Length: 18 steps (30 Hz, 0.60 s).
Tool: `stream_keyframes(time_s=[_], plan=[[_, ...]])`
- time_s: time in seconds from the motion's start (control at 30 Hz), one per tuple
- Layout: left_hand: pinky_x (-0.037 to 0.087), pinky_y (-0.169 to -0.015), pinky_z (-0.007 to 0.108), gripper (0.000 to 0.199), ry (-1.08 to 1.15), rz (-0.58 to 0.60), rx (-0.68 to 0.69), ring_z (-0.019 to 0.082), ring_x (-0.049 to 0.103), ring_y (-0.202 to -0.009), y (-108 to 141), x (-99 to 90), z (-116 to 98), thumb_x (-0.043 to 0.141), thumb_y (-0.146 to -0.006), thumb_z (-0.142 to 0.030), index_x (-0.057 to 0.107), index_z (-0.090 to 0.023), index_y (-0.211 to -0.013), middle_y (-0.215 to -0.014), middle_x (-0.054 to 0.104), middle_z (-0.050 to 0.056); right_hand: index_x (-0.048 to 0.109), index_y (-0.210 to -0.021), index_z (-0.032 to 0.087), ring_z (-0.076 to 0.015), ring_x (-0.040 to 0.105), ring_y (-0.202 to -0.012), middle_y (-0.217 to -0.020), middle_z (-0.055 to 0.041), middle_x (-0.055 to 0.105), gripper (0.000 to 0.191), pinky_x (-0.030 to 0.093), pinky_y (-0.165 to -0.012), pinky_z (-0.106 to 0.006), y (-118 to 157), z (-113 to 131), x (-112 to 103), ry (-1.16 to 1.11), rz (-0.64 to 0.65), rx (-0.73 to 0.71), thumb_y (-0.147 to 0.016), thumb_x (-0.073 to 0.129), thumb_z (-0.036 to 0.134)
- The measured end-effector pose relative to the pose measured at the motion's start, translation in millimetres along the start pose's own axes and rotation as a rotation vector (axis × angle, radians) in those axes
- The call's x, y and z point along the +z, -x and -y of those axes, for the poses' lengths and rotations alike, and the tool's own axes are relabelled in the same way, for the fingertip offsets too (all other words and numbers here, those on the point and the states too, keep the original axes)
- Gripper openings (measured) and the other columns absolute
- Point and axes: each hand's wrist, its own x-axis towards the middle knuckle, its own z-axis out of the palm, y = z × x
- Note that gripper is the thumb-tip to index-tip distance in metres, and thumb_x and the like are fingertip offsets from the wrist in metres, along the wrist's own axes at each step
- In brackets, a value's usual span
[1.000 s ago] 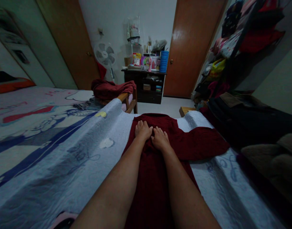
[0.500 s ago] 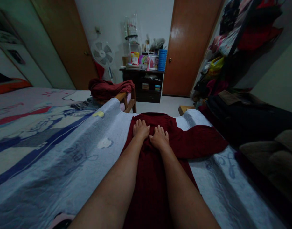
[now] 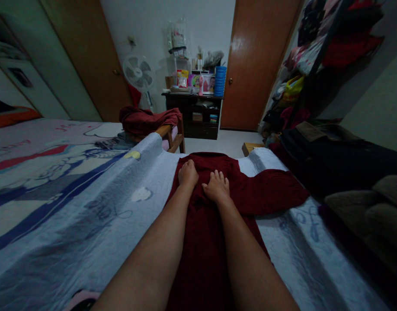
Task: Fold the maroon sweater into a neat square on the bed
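Note:
A dark red long-sleeved top (image 3: 203, 242) lies spread on the light blue-grey blanket (image 3: 143, 172), its collar end away from me. One sleeve (image 3: 273, 192) stretches out to the right; no sleeve shows on the left side. My left hand (image 3: 188, 173) is closed at the upper left of the top, fingers curled into the cloth near its edge. Flat on the upper middle of the garment, my right hand (image 3: 217, 185) is open with fingers apart. My forearms cover part of the top's body.
Dark folded clothes (image 3: 341, 151) and a brown cushion-like pile (image 3: 370, 211) border the right side. A reddish cloth (image 3: 149, 120) hangs over a wooden frame (image 3: 177, 140) beyond the bed's far edge. Left lies a patterned blanket (image 3: 56, 172). A fan (image 3: 139, 72) and dark cabinet (image 3: 192, 114) stand behind.
My left hand has gone from lying flat with fingers spread to closed, shifting slightly left. My right hand stays flat in the same place on the top.

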Motion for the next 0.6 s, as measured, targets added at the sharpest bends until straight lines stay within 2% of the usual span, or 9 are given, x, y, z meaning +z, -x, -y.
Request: stream_keyframes(time_s=[0.1,0.2,0.4,0.6], plan=[[0.046,-0.086,0.030,0.024,0.010,-0.048,-0.021,0.020,0.059,-0.101,-2.6,-0.4,2.8,0.043,-0.087,-0.012,0.058,-0.018,-0.104,-0.109,0.059,0.010,0.027,-0.148,0.012,-0.0242,0.008,-0.145,-0.158,-0.0076,0.016,0.072,0.009,-0.116,-0.045,0.1,-0.1,-0.2,-0.004,-0.004,-0.004,-0.087,0.044,0.044],[0.044,-0.090,0.033,0.021,-0.026,-0.068,-0.014,0.022,0.056,-0.104,-3.3,-0.3,4.8,0.045,-0.087,-0.015,0.062,-0.019,-0.098,-0.106,0.058,0.010,0.027,-0.148,0.012,-0.0245,0.008,-0.145,-0.158,-0.0081,0.016,0.071,0.009,-0.116,-0.045,0.9,0.1,-0.8,-0.002,-0.002,-0.005,-0.087,0.044,0.044],[0.045,-0.090,0.035,0.018,-0.094,-0.007,0.012,0.024,0.053,-0.106,0.2,-1.3,0.8,0.053,-0.087,-0.029,0.064,-0.024,-0.100,-0.110,0.059,0.008,0.028,-0.148,0.012,-0.0248,0.009,-0.145,-0.158,-0.0088,0.018,0.070,0.010,-0.116,-0.045,1.7,0.6,-0.7,-0.002,-0.012,-0.010,-0.087,0.044,0.043],[0.046,-0.087,0.039,0.025,-0.089,0.034,0.051,0.029,0.051,-0.108,2.7,-3.4,-2.5,0.057,-0.085,-0.042,0.062,-0.024,-0.102,-0.113,0.059,0.008,0.028,-0.148,0.013,-0.0254,0.009,-0.145,-0.158,-0.0088,0.017,0.069,0.010,-0.115,-0.046,1.5,0.8,0.1,-0.007,-0.012,-0.012,-0.086,0.045,0.041]])
